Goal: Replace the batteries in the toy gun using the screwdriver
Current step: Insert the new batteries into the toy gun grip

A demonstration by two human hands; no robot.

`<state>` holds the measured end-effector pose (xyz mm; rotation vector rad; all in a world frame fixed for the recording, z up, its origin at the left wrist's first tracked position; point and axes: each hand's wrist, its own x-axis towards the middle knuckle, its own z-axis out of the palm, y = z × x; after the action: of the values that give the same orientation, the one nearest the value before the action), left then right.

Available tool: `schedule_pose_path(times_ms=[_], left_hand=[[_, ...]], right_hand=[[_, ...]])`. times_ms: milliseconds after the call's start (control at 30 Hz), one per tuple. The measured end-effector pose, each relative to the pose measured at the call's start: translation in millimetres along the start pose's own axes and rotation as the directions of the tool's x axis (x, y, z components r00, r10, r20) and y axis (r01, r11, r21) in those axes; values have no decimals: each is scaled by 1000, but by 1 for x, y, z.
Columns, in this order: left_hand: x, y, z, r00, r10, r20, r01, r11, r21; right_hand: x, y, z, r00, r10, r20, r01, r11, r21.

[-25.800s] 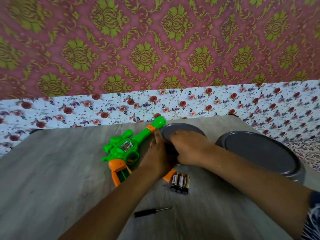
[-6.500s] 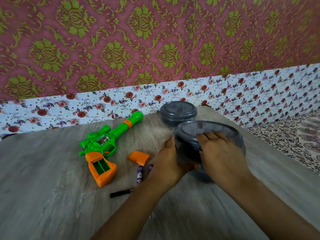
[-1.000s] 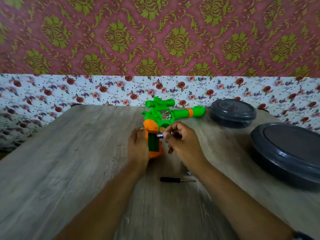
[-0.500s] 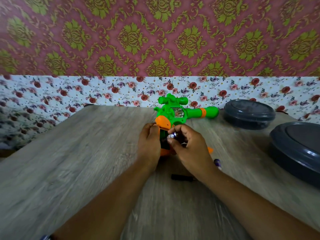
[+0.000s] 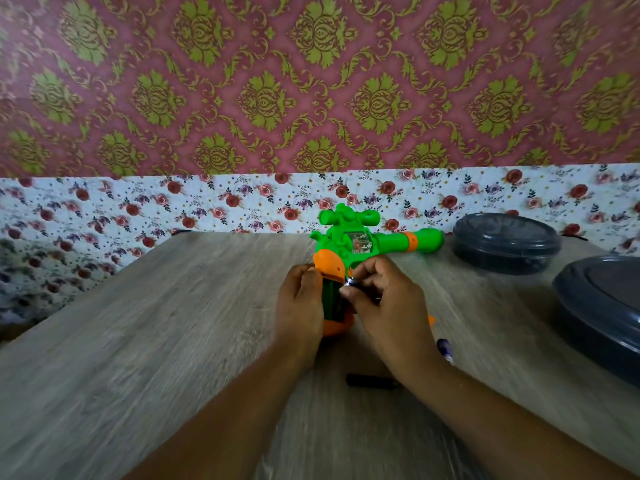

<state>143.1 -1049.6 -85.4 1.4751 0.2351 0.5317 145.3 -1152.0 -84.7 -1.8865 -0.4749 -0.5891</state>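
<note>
The green and orange toy gun point(image 5: 349, 242) stands on the wooden table point(image 5: 173, 323), barrel pointing right. My left hand point(image 5: 300, 303) grips its orange handle from the left, beside the uncovered dark green battery compartment point(image 5: 331, 301). My right hand point(image 5: 384, 299) pinches a battery point(image 5: 353, 282) at the compartment's upper right edge. Just behind my right wrist lies the black-handled screwdriver point(image 5: 370, 381), its shaft hidden. A purple battery point(image 5: 444, 349) lies to the right of that wrist. A sliver of the orange battery cover point(image 5: 430, 319) shows behind my right hand.
Two dark grey lidded containers stand at the right: a small one point(image 5: 505, 242) at the back and a large one point(image 5: 602, 313) nearer me, cut by the frame edge. A floral cloth point(image 5: 104, 209) hangs behind the table, under patterned wallpaper.
My right hand has brought the battery against the open compartment in the handle. The left hand keeps hold of the handle. The view has shifted slightly.
</note>
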Motion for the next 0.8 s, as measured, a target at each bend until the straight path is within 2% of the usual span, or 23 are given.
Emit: schedule_pose_path(times_ms=[133,233,400,533,700,800], left_hand=[[-1,-1,0,1000,5,15,-6,1000,14],[-2,0,0,999,28,19,-28,1000,7],[-3,-3,-1,995,96,19,-97,991,91],[-2,-5,-1,987,153,57,-160,977,139],[-2,-6,-3,981,178,75,-188,969,158],[-1,-6,-3,984,159,80,-169,974,148]], right_hand=[[3,-1,-2,1000,17,-20,-17,1000,-13],[4,-2,-3,1000,8,27,-6,999,-46],[5,4,-5,993,-75,92,91,979,-182],[3,0,-7,974,-167,152,198,953,-227],[3,-3,-8,964,-143,223,199,947,-253],[3,-5,-7,943,-120,311,229,911,-342]])
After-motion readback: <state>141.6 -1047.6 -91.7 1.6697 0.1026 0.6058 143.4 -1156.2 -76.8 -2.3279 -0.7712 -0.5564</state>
